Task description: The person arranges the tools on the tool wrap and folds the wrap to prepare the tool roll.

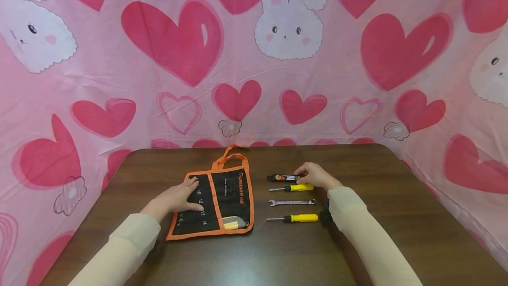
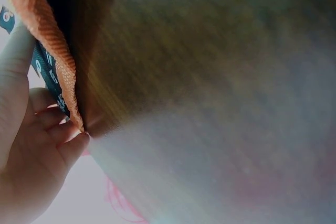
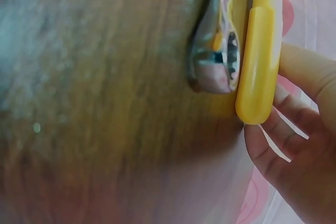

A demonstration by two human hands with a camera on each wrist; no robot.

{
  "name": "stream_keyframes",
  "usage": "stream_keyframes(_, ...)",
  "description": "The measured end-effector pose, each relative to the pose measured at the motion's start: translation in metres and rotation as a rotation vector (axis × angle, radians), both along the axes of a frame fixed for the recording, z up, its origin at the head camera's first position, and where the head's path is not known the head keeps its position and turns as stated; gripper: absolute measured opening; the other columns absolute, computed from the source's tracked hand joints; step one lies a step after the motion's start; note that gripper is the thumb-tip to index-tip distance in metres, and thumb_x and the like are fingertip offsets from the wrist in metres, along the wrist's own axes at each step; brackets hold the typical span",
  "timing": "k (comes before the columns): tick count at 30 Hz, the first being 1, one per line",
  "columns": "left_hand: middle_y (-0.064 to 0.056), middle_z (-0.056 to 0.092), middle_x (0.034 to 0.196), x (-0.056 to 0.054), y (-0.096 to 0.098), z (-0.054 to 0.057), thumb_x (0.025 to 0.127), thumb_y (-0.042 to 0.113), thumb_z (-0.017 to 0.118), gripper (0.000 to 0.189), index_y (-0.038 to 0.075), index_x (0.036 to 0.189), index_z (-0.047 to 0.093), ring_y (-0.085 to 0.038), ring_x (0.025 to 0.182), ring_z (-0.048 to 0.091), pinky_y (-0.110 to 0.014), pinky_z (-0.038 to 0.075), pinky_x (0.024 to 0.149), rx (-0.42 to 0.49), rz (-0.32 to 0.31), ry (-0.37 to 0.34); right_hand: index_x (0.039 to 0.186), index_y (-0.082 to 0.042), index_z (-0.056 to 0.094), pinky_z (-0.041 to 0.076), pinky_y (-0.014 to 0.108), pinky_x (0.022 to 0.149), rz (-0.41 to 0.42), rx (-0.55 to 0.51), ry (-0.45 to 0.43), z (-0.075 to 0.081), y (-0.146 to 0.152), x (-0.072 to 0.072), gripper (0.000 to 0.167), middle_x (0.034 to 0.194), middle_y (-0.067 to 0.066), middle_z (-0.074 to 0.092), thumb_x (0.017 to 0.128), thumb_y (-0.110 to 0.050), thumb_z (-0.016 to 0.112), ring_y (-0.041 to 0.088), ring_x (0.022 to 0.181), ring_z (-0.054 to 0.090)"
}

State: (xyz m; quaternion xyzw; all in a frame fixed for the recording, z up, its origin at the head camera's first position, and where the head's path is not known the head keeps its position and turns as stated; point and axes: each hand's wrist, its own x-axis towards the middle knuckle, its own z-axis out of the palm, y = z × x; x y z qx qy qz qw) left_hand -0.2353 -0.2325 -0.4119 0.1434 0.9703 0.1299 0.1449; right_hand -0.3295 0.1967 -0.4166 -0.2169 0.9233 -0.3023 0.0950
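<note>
My left hand (image 1: 180, 197) rests with spread fingers on the left part of a black tool pouch (image 1: 228, 193) with orange trim and printed numbers. In the left wrist view the pouch's orange edge (image 2: 63, 66) runs beside the fingers. At the far end of a row of tools, my right hand (image 1: 317, 175) pinches the right end of a flat black case (image 1: 282, 178) with a colourful label. Just nearer lies a yellow-handled screwdriver (image 1: 303, 187), which hides part of the right fingers in the right wrist view. Then come a combination wrench (image 1: 293, 202) and another yellow-handled screwdriver (image 1: 303, 218).
A yellow and grey tool (image 1: 234, 223) sits in the pouch's near right pocket. The pouch's orange strap (image 1: 230, 158) reaches toward the back edge of the brown table (image 1: 254, 259). Behind the table hangs a pink cloth (image 1: 238, 65) with hearts and rabbits.
</note>
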Motion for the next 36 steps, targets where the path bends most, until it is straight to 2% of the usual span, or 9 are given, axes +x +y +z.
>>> stream_keyframes(11, -0.023, 0.024, 0.146, 0.0007, -0.0013, -0.0026, 0.072, 0.059, 0.067, 0.098, -0.005, 0.139, 0.033, -0.04, 0.132, 0.022, -0.055, 0.026, 0.1, 0.006, 0.001, 0.008, 0.099, 0.001, 0.069, 0.046, 0.044, 0.083, 0.036, 0.044, 0.047, 0.0034, -0.0019, 0.0016, 0.019, 0.094, 0.009, 0.061, 0.081, -0.006, 0.069, 0.027, 0.089, 0.055)
stream_keyframes(23, -0.024, 0.024, 0.146, 0.0011, -0.0002, -0.0017, 0.072, 0.059, 0.067, 0.098, -0.005, 0.139, 0.034, -0.041, 0.131, 0.023, -0.055, 0.027, 0.1, 0.005, 0.004, 0.011, 0.104, 0.0, 0.066, 0.046, 0.043, 0.085, 0.037, 0.054, 0.032, 0.0014, 0.0004, 0.006, 0.02, 0.097, 0.007, 0.06, 0.085, -0.006, 0.065, 0.024, 0.088, 0.054)
stream_keyframes(36, -0.024, 0.023, 0.146, 0.0005, -0.0012, -0.0018, 0.072, 0.059, 0.066, 0.098, -0.005, 0.139, 0.033, -0.041, 0.132, 0.022, -0.055, 0.026, 0.1, 0.008, 0.004, 0.014, 0.102, 0.002, 0.065, 0.045, 0.044, 0.083, 0.063, 0.06, 0.104, 0.002, 0.0021, 0.0047, 0.018, 0.094, 0.007, 0.06, 0.085, -0.005, 0.064, 0.024, 0.087, 0.055)
